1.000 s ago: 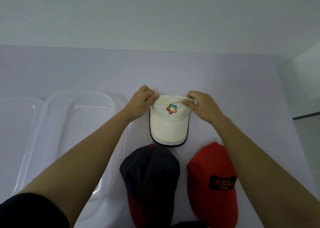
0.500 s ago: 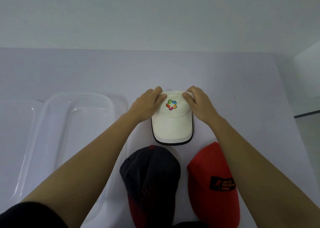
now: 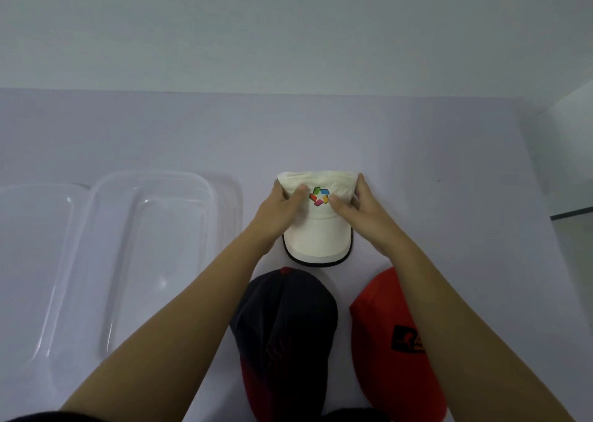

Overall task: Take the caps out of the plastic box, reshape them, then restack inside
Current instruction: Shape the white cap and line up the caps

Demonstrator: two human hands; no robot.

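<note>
A white cap with a coloured logo and a black-edged brim lies on the table, brim toward me. My left hand grips the left side of its crown, thumb on the front panel beside the logo. My right hand grips the right side the same way. Nearer to me lie a dark navy cap with a red brim and a red cap with a black patch. The clear plastic box stands empty on the left.
A second clear plastic piece, perhaps the lid, lies left of the box. The pale table meets a wall at the back, and its right edge drops off at the far right.
Both hands have slid from the top of the white cap's crown down to its sides, thumbs now on the front panel. The crown stands fuller and squarer.
</note>
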